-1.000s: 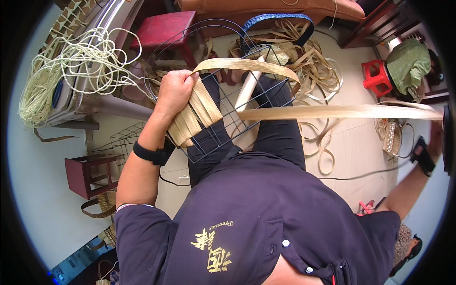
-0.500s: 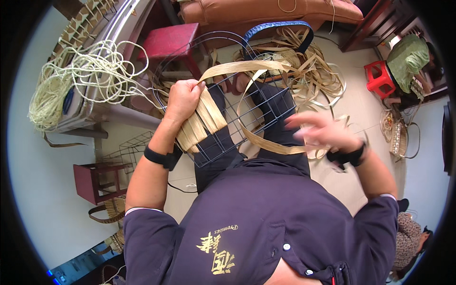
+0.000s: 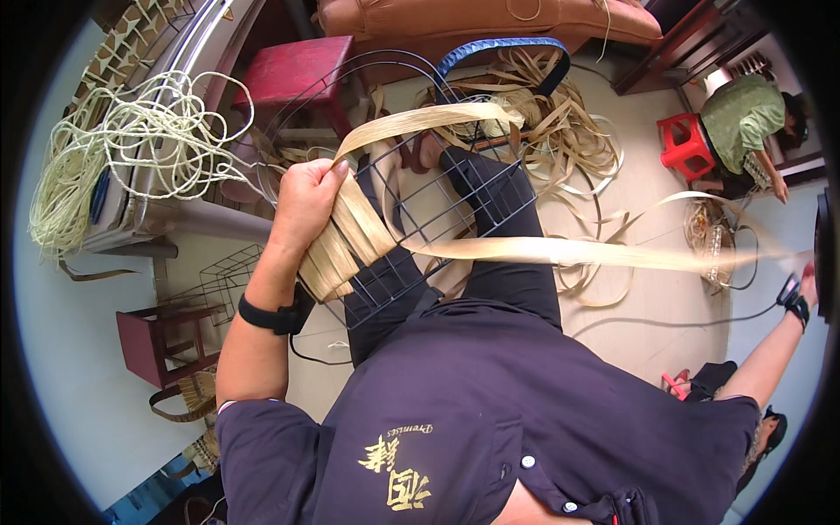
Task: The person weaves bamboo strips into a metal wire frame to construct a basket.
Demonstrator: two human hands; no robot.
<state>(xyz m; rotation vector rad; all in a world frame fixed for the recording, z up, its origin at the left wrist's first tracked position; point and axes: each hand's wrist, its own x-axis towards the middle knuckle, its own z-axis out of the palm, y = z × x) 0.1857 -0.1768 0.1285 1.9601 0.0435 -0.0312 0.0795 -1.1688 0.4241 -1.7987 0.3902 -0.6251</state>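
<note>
A black wire basket frame (image 3: 477, 197) rests tilted across my thighs, its left part wrapped with flat tan strips (image 3: 354, 232). My left hand (image 3: 308, 203) is closed on the wrapped edge of the frame, with a strip under the thumb. From there a loose loop of the tan strip (image 3: 420, 122) arches over the frame. Another length of strip (image 3: 560, 251) runs out of the frame, stretched far to the right and blurred. At its end is my right hand (image 3: 808, 278), at the picture's right rim; its fingers are mostly hidden, but the strip leads into it.
Coiled pale cord (image 3: 149, 149) lies on a table at left. A dark red stool (image 3: 302, 70), a blue-handled basket (image 3: 503, 52) and piled strips (image 3: 569, 131) sit ahead. A person in green (image 3: 744, 114) bends beside a red stool (image 3: 685, 146). A cable (image 3: 682, 325) crosses at right.
My right hand has swung from beside the frame out to the far right, drawing the strip out long. My left hand keeps its hold and appears slightly further left.
</note>
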